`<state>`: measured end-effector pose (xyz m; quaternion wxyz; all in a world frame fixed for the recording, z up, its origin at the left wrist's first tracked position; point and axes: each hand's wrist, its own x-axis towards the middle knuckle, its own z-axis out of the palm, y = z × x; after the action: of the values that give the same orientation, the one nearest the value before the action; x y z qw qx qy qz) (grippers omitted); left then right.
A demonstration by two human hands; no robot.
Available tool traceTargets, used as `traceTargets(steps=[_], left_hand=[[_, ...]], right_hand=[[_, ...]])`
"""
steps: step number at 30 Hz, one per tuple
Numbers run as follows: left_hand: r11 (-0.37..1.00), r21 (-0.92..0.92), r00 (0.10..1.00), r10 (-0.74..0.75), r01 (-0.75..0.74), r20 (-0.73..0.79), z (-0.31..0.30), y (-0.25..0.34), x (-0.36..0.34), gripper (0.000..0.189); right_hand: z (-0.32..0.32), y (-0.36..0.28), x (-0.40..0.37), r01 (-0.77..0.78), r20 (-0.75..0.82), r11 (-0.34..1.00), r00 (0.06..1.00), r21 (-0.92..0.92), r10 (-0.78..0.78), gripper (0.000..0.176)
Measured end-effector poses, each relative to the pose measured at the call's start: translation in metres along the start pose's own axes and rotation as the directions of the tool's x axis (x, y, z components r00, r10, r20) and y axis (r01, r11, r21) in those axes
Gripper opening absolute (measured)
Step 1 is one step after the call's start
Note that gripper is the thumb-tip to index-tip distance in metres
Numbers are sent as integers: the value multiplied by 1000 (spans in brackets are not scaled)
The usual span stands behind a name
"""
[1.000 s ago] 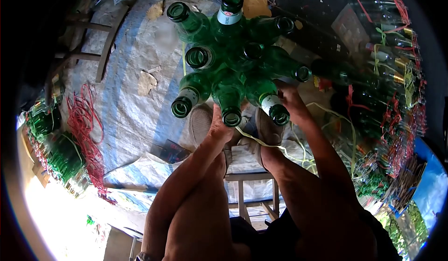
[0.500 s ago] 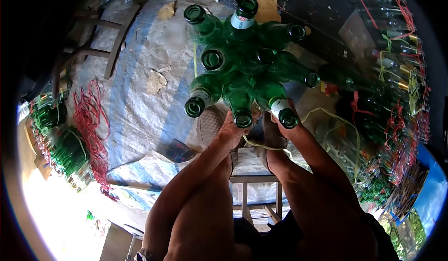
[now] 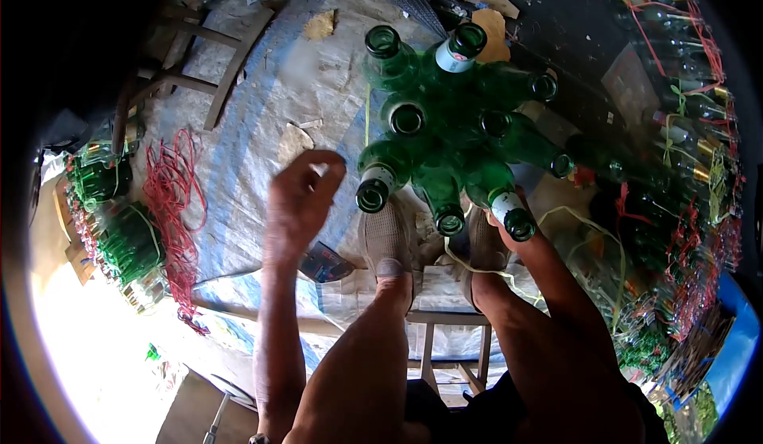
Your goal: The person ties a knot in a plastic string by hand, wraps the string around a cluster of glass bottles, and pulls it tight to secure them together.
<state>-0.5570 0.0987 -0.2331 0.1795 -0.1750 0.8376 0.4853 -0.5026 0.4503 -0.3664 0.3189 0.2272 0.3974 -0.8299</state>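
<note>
A cluster of several green glass bottles [image 3: 437, 178] stands on the floor sheet ahead of my feet, necks splaying outward. Some necks carry pale labels, such as the front right bottle [image 3: 486, 182]. My left hand [image 3: 302, 198] is in the air left of the cluster, slightly blurred, with bent fingers, a gap at the thumb and nothing visible in it. Close against the front right bottle is my right hand [image 3: 520, 233]; that bottle's neck covers most of its fingers, so its grip is hidden. A yellow-green strap [image 3: 477, 269] trails out below the bottles.
Tangled red twine [image 3: 171, 214] lies at left, beside bundled green bottles [image 3: 123, 241]. A wooden frame [image 3: 226, 86] rests at upper left. Tied bottles [image 3: 687, 126] are stacked along the right. My shoes [image 3: 388, 241] are just below the cluster, with a wooden stool frame [image 3: 449, 318] nearer me.
My left hand has left the front of the bottles and moved left, away from them. My right hand stays by the front right bottle. The whole view has shifted slightly.
</note>
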Motion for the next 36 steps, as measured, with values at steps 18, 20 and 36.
traceTargets(steps=[18,20,36], left_hand=[[799,57,730,516,-599,448,8,79,64,45],[802,84,736,493,-591,465,6,85,63,43],[733,209,732,522,-648,438,0,99,60,43]], right_hand=[[12,-2,-1,-57,-158,998,986,-10,55,17],[2,4,1,-13,-93,998,996,-58,8,18],[22,-13,-6,-17,-143,999,990,-44,11,17]])
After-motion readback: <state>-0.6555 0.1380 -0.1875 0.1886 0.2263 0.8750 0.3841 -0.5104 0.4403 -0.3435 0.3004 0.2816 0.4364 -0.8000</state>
